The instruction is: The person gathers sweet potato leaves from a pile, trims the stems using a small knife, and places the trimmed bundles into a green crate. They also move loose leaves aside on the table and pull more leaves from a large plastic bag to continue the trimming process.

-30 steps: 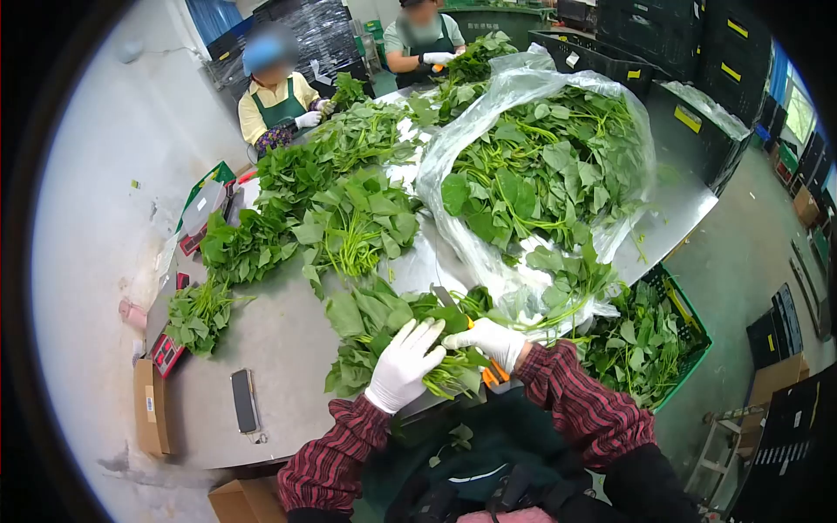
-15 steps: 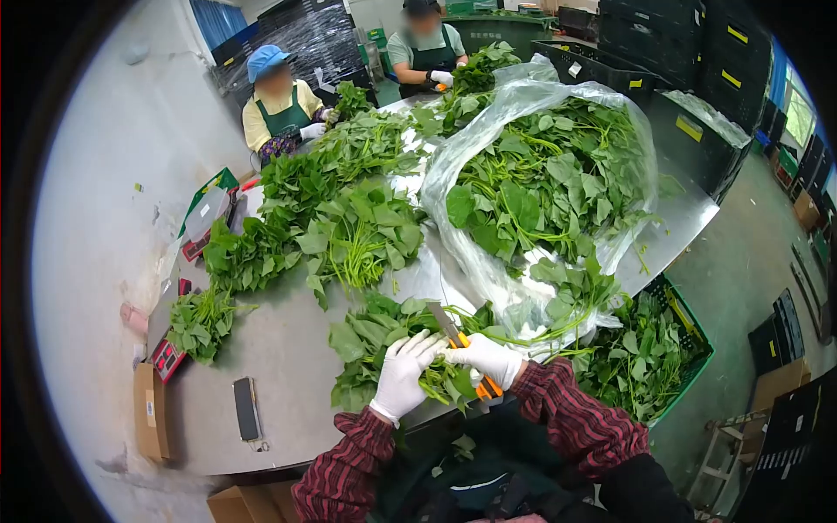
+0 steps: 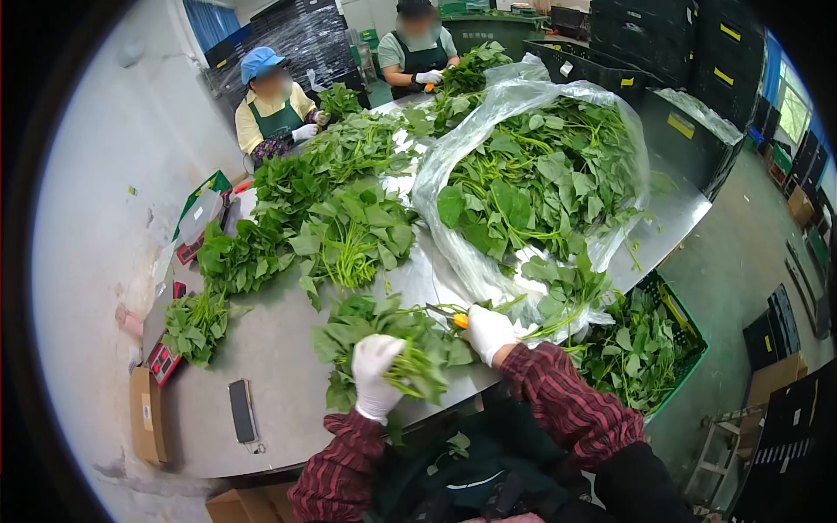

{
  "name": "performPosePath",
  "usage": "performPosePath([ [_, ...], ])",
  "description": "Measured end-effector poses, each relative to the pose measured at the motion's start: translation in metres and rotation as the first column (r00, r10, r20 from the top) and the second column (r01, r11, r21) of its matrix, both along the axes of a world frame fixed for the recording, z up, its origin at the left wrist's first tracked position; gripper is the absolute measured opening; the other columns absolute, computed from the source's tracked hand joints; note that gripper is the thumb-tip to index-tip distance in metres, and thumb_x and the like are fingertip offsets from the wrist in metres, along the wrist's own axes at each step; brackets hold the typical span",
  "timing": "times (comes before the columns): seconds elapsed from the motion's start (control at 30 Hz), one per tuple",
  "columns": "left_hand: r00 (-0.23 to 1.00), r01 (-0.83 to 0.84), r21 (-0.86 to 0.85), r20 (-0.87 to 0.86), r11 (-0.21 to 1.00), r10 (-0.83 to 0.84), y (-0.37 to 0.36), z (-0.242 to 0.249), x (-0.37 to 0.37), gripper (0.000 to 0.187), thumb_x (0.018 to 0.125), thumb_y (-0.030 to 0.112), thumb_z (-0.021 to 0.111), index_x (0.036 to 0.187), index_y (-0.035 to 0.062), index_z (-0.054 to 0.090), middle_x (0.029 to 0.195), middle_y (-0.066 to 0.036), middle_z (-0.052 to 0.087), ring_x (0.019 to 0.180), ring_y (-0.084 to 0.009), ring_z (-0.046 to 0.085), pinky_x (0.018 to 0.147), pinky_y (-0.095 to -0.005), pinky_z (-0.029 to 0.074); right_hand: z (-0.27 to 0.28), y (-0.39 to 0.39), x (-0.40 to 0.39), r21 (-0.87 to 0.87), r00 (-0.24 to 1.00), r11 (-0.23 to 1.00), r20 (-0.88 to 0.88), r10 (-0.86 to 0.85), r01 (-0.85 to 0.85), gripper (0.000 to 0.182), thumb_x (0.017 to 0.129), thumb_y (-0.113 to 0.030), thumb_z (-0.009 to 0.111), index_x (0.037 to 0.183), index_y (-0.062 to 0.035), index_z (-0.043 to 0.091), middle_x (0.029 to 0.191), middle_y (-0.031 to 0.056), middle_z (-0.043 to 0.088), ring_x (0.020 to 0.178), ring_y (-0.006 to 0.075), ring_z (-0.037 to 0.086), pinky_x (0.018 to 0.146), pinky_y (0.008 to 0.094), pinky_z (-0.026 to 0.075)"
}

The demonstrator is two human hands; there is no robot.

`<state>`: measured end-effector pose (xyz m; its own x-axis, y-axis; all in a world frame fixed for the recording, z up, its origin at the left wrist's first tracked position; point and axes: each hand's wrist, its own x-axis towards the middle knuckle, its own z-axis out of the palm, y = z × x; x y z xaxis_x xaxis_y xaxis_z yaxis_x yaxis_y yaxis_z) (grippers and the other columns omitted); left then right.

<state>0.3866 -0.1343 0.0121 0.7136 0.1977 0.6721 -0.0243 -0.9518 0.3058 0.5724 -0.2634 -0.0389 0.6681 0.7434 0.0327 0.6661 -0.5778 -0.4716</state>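
Observation:
My left hand (image 3: 377, 376), in a white glove, is closed round a bunch of green leafy stems (image 3: 418, 370) near the table's front edge. To its right, my right hand (image 3: 490, 334), also gloved, grips a knife (image 3: 459, 320) with an orange handle, its dark blade pointing left over the leaves. Beyond my hands lies a leafy bundle (image 3: 350, 248) with pale stems facing me. A large clear plastic bag (image 3: 445, 187) full of loose greens (image 3: 558, 174) lies open at the right of the metal table (image 3: 296, 349).
A phone (image 3: 243, 410) and a small bunch (image 3: 197, 327) lie at the left, near red scales (image 3: 163, 359). A green crate (image 3: 689, 362) of leaves stands at the table's right. Two co-workers (image 3: 277, 118) (image 3: 418, 57) handle greens across the table.
My hands have moved apart. The left has shifted left and now holds the stems upright in its fist, while the right has moved up and right with the knife.

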Motion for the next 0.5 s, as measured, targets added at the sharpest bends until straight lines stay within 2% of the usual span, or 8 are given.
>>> performPosePath([
  [0.07, 0.994, 0.001, -0.381, 0.098, 0.925, 0.039, 0.026, 0.007, -0.009, 0.039, 0.072, 0.010, 0.068, 0.109, 0.0045, 0.058, 0.108, -0.011, 0.060, 0.103, -0.0264, 0.056, 0.090, -0.0381, 0.045, 0.006, -0.007, -0.001, 0.013, 0.999, 1.000, 0.049, 0.000, 0.000, 0.018, 0.081, -0.019, 0.057, 0.086, -0.0020, 0.056, 0.074, 0.0203, 0.063, 0.072, 0.0365, 0.064, 0.065, 0.0442, 0.050],
  [0.1, 0.988, -0.030, -0.431, 0.125, 0.902, 0.093, 0.035, 0.025, -0.017, 0.042, 0.077, 0.006, 0.065, 0.118, 0.0017, 0.055, 0.116, -0.009, 0.058, 0.106, -0.0208, 0.054, 0.094, -0.0341, 0.043, 0.009, -0.012, -0.003, 0.020, 0.996, 1.000, 0.089, -0.002, 0.000, 0.014, 0.082, -0.016, 0.054, 0.085, -0.0025, 0.056, 0.074, 0.0203, 0.063, 0.072, 0.0364, 0.064, 0.065, 0.0441, 0.050],
  [0.13, 0.963, 0.120, -0.798, 0.239, 0.590, 0.128, 0.046, 0.031, -0.027, 0.044, 0.079, 0.001, 0.062, 0.122, 0.0015, 0.053, 0.121, -0.008, 0.055, 0.107, -0.0166, 0.053, 0.094, -0.0307, 0.043, 0.012, -0.017, 0.000, 0.109, 0.989, 0.994, 0.143, -0.037, 0.022, 0.011, 0.080, -0.016, 0.056, 0.082, -0.0045, 0.056, 0.070, 0.0174, 0.063, 0.066, 0.0349, 0.064, 0.060, 0.0448, 0.050],
  [0.23, 0.893, 0.046, -0.814, 0.294, 0.579, 0.342, 0.081, 0.073, -0.055, 0.042, 0.079, -0.005, 0.060, 0.120, 0.0000, 0.052, 0.113, -0.007, 0.059, 0.101, -0.0166, 0.057, 0.090, -0.0307, 0.045, 0.072, -0.031, 0.029, 0.233, 0.900, 0.970, 0.404, -0.165, 0.073, 0.006, 0.074, -0.013, 0.060, 0.074, -0.0083, 0.056, 0.061, 0.0134, 0.059, 0.056, 0.0319, 0.061, 0.052, 0.0395, 0.048],
  [0.27, 0.856, 0.142, -0.870, 0.348, 0.473, 0.383, 0.093, 0.077, -0.062, 0.041, 0.078, -0.005, 0.060, 0.119, 0.0004, 0.053, 0.112, -0.007, 0.059, 0.099, -0.0170, 0.058, 0.088, -0.0312, 0.046, 0.089, -0.034, 0.053, 0.278, 0.856, 0.951, 0.448, -0.256, 0.139, 0.009, 0.073, -0.014, 0.062, 0.072, -0.0071, 0.056, 0.063, 0.0134, 0.060, 0.057, 0.0327, 0.061, 0.052, 0.0400, 0.048],
  [0.3, 0.811, 0.247, -0.898, 0.398, 0.365, 0.429, 0.105, 0.081, -0.068, 0.041, 0.078, -0.004, 0.061, 0.118, 0.0008, 0.053, 0.110, -0.007, 0.060, 0.097, -0.0174, 0.059, 0.086, -0.0317, 0.047, 0.092, -0.037, 0.088, 0.236, 0.858, 0.955, 0.436, -0.270, 0.181, 0.017, 0.072, -0.011, 0.063, 0.086, -0.0045, 0.057, 0.070, 0.0152, 0.062, 0.061, 0.0340, 0.061, 0.053, 0.0414, 0.048],
  [0.43, 0.752, 0.310, -0.852, 0.491, 0.421, 0.440, 0.130, 0.093, -0.085, 0.038, 0.078, -0.003, 0.061, 0.115, 0.0020, 0.053, 0.105, -0.008, 0.061, 0.093, -0.0189, 0.060, 0.084, -0.0316, 0.048, 0.130, -0.054, 0.124, 0.196, 0.788, 0.877, 0.385, -0.481, 0.439, 0.039, 0.080, -0.006, 0.056, 0.117, 0.0000, 0.045, 0.082, 0.0197, 0.062, 0.071, 0.0368, 0.062, 0.062, 0.0441, 0.051],
  [0.5, 0.721, 0.364, -0.868, 0.492, 0.339, 0.488, 0.136, 0.091, -0.090, 0.038, 0.078, -0.002, 0.061, 0.115, 0.0016, 0.054, 0.105, -0.008, 0.062, 0.093, -0.0188, 0.060, 0.085, -0.0312, 0.048, 0.125, -0.050, 0.086, 0.223, 0.851, 0.930, 0.382, -0.360, 0.293, 0.034, 0.076, -0.010, 0.064, 0.105, -0.0022, 0.049, 0.083, 0.0196, 0.061, 0.073, 0.0360, 0.063, 0.063, 0.0435, 0.051],
])
